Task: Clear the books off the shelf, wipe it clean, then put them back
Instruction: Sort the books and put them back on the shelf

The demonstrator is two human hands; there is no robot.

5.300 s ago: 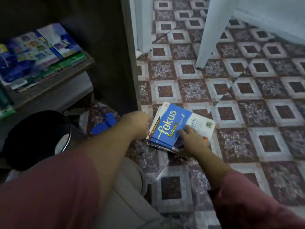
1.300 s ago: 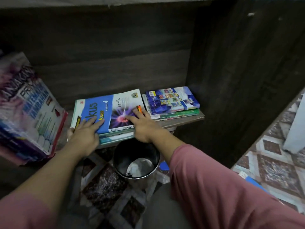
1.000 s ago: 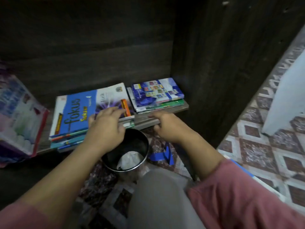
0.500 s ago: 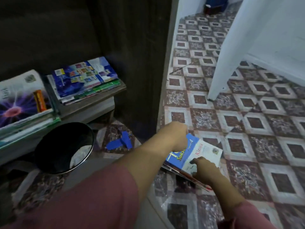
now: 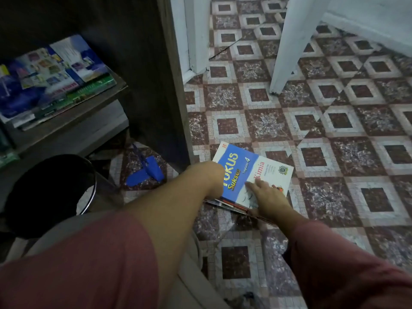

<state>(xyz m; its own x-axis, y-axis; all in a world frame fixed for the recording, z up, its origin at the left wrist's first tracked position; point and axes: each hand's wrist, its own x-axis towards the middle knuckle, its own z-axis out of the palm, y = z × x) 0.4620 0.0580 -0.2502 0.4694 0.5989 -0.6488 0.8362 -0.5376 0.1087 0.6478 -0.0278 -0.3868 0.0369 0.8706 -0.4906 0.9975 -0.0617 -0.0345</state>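
1. The patterned tile floor (image 5: 334,130) of maroon and white squares fills the right half of the view.
2. A dark wooden cabinet (image 5: 142,74) stands on the left, its side panel running down to the floor.
3. Two dark red sleeves (image 5: 78,264) come in from the bottom edge, and both forearms reach toward the same spot on the floor.
4. A white furniture leg (image 5: 287,41) slants down onto the tiles at the upper right, well apart from the hands.
5. Inside the cabinet, the shelf (image 5: 93,103) carries a flat pile of shelved books (image 5: 51,76), blue cover on top and green ones beneath.
6. A round black bin (image 5: 49,192) sits on the floor below the shelf, at the lower left.
7. A small stack of floor books (image 5: 236,175) lies on the tiles just beside the foot of the cabinet panel. The top cover is blue and white and reads "Sukses" and "Kimia".
8. The right hand (image 5: 269,195) rests on the near right corner of that stack, fingers laid flat on the cover and forefinger stretched out. Its thumb is hidden.
9. The left hand (image 5: 206,175) meets the stack's left edge. Its fingers are out of sight, so I cannot tell whether it grips.
10. A blue scrap (image 5: 145,172) lies on the floor between bin and stack.
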